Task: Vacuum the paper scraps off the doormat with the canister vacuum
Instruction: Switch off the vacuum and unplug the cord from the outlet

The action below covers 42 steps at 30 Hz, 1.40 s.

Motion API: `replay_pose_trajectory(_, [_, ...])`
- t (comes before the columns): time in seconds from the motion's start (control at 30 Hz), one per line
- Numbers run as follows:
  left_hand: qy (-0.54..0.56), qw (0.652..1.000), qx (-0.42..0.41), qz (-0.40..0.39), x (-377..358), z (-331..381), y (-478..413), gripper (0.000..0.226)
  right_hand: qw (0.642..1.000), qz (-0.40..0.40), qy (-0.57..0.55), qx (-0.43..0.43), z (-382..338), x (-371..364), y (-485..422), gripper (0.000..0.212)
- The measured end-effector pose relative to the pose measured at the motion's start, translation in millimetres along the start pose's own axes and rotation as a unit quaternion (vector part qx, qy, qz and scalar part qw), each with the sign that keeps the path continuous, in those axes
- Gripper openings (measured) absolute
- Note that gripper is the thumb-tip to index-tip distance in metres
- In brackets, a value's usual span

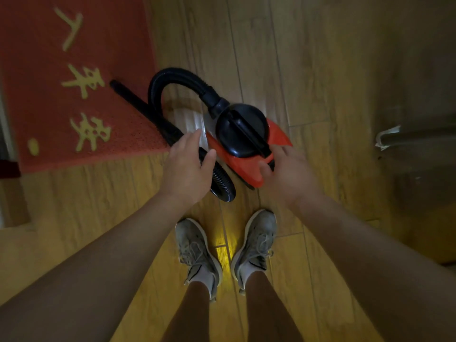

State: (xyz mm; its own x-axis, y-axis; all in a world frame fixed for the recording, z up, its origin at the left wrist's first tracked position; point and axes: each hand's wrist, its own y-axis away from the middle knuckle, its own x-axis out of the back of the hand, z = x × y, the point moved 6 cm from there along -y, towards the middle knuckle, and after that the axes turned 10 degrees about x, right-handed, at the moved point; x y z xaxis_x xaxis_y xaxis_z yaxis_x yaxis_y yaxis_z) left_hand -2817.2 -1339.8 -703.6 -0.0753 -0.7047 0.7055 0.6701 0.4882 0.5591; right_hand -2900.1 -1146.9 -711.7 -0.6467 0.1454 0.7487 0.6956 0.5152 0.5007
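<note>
Pale grey, scuffed sneakers [225, 253] stand on the yellowish wood-plank floor [320, 70] nearest the camera, just short of the canister vacuum [243, 141], with bare legs below them and two bare forearms reaching forward on either side. The left hand [188, 169] is at the near left of the vacuum, fingers spread and curved over the black ribbed hose [222, 180] where it loops round beside the body; the hand is not closed, and whether the palm touches the hose cannot be told. The right hand [287, 174] is at the vacuum's near right corner, its thumb and fingertips resting on the red shell, loose rather than clenched around anything. The vacuum itself sits on the floor, a red base under a black domed top with a bar handle across it. From its far end the hose arches up and over to the left, and the straight black wand [145, 112] lies slanted with its tip on the red doormat [74, 82], which stretches away to the left of the vacuum and bears yellow characters. No paper scraps can be made out in the dim light.
</note>
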Motion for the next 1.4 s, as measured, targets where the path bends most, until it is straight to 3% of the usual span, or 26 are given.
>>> replay_pose_trajectory(0.17, [-0.092, 0.995, -0.035, -0.001, 31, 28, 16, 0.054, 0.999, 0.007, 0.035, 0.021, -38, 39, 18, 0.052])
replay_pose_trajectory(0.37, [-0.129, 0.990, -0.059, -0.019, 88, 76, 36, 0.056, 0.996, 0.056, 0.047, 0.056, -91, 118, 43, 0.038])
replay_pose_trajectory(0.6, [-0.171, 0.979, -0.101, 0.034, 185, 137, 72, 0.044, 0.985, 0.110, 0.088, 0.101, -160, 210, 85, 0.037])
replay_pose_trajectory(0.73, [-0.189, 0.974, -0.106, 0.061, 246, 163, 103, 0.050, 0.979, 0.120, 0.119, 0.110, -196, 261, 109, 0.042])
replay_pose_trajectory(1.07, [-0.154, 0.971, -0.135, 0.121, 399, 221, 204, 0.054, 0.970, 0.163, 0.142, 0.112, -282, 400, 195, 0.048])
replay_pose_trajectory(1.4, [-0.136, 0.961, -0.177, 0.163, 502, 273, 297, 0.054, 0.956, 0.218, 0.154, 0.118, -349, 486, 272, 0.048])
